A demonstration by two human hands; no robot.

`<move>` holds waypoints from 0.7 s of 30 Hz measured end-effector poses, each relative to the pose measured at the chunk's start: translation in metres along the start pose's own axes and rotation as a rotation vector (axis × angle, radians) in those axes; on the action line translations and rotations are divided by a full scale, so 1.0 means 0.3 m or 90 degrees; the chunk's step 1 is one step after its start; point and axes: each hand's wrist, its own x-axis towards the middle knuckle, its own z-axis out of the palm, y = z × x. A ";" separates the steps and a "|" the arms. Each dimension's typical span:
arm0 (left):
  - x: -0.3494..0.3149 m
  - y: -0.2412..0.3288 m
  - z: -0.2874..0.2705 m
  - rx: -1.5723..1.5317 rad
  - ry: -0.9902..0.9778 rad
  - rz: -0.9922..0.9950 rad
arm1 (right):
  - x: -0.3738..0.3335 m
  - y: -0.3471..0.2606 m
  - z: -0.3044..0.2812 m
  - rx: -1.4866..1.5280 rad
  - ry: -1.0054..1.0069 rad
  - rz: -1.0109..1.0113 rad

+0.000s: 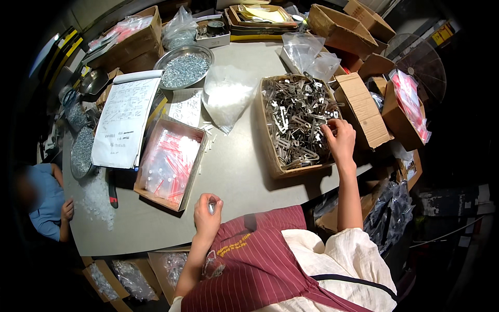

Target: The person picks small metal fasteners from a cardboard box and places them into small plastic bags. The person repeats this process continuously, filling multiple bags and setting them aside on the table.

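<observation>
My left hand [207, 217] is closed near the table's front edge, in front of my apron. A small shiny metal piece [211, 207] shows between its fingers; its exact kind is hidden. Over on the right, my right hand [340, 139] reaches over the near right side of a cardboard box [264, 122]. Its fingers are bent together against the loose flat metal brackets [297, 117] that fill the box, silvery and dark with slots. Whatever the fingertips pinch there cannot be made out.
Left of centre stands a shallow box [194, 165] of red-and-white plastic bags. Behind it are a clear bag of white pieces [227, 96], a bowl of screws [185, 70] and a clipboard [127, 119]. Cartons [364, 106] crowd the right. Another person [49, 200] is at the left edge.
</observation>
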 end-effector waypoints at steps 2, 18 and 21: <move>-0.006 -0.007 0.000 0.008 0.008 -0.006 | -0.027 -0.036 -0.032 -0.043 0.029 -0.014; -0.009 -0.012 -0.008 -0.006 -0.032 -0.013 | -0.059 -0.026 0.054 0.003 -0.060 -0.023; -0.019 -0.023 -0.016 0.002 -0.011 -0.013 | -0.014 -0.052 -0.038 0.023 -0.019 -0.013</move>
